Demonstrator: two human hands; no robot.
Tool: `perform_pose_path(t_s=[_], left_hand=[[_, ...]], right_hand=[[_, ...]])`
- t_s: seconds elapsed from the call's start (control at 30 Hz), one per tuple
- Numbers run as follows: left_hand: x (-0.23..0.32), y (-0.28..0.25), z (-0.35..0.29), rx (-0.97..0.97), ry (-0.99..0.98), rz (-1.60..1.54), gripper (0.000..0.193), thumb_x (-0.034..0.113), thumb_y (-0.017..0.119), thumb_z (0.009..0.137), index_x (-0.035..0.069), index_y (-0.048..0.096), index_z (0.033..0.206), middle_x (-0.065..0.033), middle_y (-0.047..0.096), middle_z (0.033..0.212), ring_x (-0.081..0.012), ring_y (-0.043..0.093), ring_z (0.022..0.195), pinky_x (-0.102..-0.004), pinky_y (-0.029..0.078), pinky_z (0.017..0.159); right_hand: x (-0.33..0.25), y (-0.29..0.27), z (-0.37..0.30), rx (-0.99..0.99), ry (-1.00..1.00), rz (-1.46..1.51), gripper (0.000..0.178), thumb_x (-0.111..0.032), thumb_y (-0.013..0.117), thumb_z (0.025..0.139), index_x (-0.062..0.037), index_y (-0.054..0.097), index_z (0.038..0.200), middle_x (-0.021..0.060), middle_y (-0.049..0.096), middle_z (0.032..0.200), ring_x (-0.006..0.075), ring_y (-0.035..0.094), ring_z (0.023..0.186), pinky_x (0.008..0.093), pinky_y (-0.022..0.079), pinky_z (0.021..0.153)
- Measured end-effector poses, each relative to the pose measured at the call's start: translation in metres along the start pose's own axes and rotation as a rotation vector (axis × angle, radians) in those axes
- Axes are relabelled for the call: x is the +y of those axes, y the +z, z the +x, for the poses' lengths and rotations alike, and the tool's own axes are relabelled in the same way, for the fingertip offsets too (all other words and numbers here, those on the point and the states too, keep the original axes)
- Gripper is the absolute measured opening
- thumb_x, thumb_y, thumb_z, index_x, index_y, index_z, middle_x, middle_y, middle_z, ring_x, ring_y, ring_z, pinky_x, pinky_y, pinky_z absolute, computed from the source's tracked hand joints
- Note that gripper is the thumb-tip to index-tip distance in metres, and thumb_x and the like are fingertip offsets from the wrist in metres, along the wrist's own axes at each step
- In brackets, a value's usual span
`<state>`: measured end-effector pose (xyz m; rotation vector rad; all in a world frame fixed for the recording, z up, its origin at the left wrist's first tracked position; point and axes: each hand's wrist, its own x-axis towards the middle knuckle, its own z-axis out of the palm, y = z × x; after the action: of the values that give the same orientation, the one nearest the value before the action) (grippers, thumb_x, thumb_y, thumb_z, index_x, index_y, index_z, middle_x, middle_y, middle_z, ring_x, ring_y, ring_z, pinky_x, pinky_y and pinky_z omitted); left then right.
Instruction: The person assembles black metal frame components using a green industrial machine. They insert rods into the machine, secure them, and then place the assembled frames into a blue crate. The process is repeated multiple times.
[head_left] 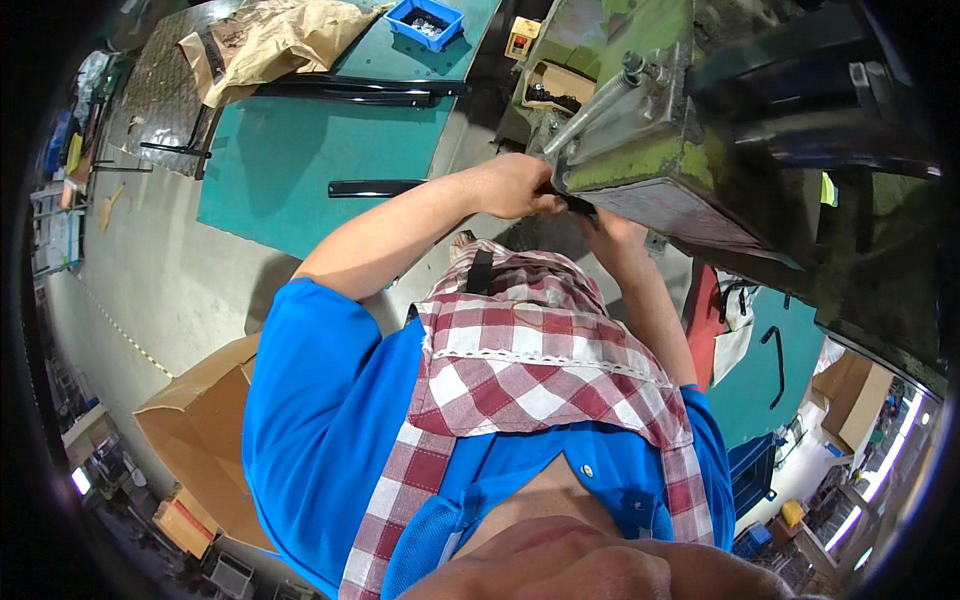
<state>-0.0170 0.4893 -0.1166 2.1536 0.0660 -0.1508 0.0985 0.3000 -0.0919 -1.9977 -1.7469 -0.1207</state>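
Observation:
Both hands are at the lower front corner of a green machine head [640, 190]. My left hand [520, 187] is closed with its thumb on a dark metal part [578, 205], of which only a short piece shows. Just to the right, my right hand [612, 240] has its fingers at the same part, partly hidden under the machine's edge. A glossy black bar [375, 188] projects over the green tabletop to the left and runs out of sight behind my left forearm. Whether it joins the part in my hands, I cannot tell.
On the green table [270, 180] lie several long black bars [360, 92], crumpled brown paper [270, 50] and a blue bin [426, 22] of small parts. A tray of dark pieces [553, 88] sits beside the machine. A cardboard box [200, 430] stands at the left.

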Motion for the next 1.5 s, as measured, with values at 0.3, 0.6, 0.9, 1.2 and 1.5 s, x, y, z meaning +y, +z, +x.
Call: perform_pose_path(t_s=[0.3,0.6,0.9,1.2,1.5], left_hand=[[0.035,-0.027,-0.011,0.006,-0.097,0.035,0.027,0.024,0.063,0.08,0.0,0.061,0.092,-0.0232,0.062,0.081,-0.0405,0.059,0.082,-0.0458,0.046,0.071],[-0.045,0.013,0.038,-0.079,0.029,0.069,0.043,0.043,0.05,0.089,0.006,0.063,0.106,-0.0221,0.064,0.093,-0.0381,0.06,0.092,-0.0435,0.047,0.081],[-0.006,0.0,0.031,-0.107,-0.069,0.015,0.043,0.045,0.048,0.09,0.01,0.062,0.111,-0.0222,0.064,0.095,-0.0389,0.06,0.094,-0.0453,0.046,0.082],[-0.001,0.025,0.02,0.158,0.172,0.538,0.041,0.044,0.05,0.09,0.003,0.055,0.084,-0.0156,0.062,0.067,-0.033,0.064,0.064,-0.0421,0.05,0.054],[-0.006,0.026,0.038,-0.051,0.04,0.348,0.037,0.036,0.056,0.087,0.0,0.058,0.086,-0.021,0.063,0.078,-0.041,0.061,0.077,-0.0465,0.048,0.065]], right_hand=[[0.01,0.009,-0.001,0.102,-0.05,-0.152,0.032,-0.018,0.075,0.071,-0.0098,0.066,0.101,0.0109,0.066,0.094,0.0327,0.063,0.081,0.0419,0.049,0.072],[0.045,0.06,-0.019,-0.096,0.147,-0.322,0.041,-0.022,0.074,0.071,-0.0122,0.062,0.109,0.0111,0.062,0.105,0.0325,0.06,0.094,0.0412,0.048,0.081],[0.029,0.03,-0.012,-0.129,0.135,-0.211,0.04,-0.025,0.07,0.073,-0.0067,0.063,0.108,0.0161,0.061,0.105,0.0346,0.058,0.096,0.0446,0.045,0.085],[0.039,0.053,-0.036,-0.056,0.236,-0.242,0.033,-0.031,0.067,0.08,-0.0073,0.066,0.102,0.015,0.063,0.102,0.0358,0.06,0.093,0.045,0.047,0.081],[0.049,0.054,-0.041,-0.127,0.221,-0.332,0.034,-0.037,0.069,0.076,-0.0093,0.069,0.096,0.0094,0.066,0.095,0.0315,0.061,0.09,0.0424,0.047,0.083]])
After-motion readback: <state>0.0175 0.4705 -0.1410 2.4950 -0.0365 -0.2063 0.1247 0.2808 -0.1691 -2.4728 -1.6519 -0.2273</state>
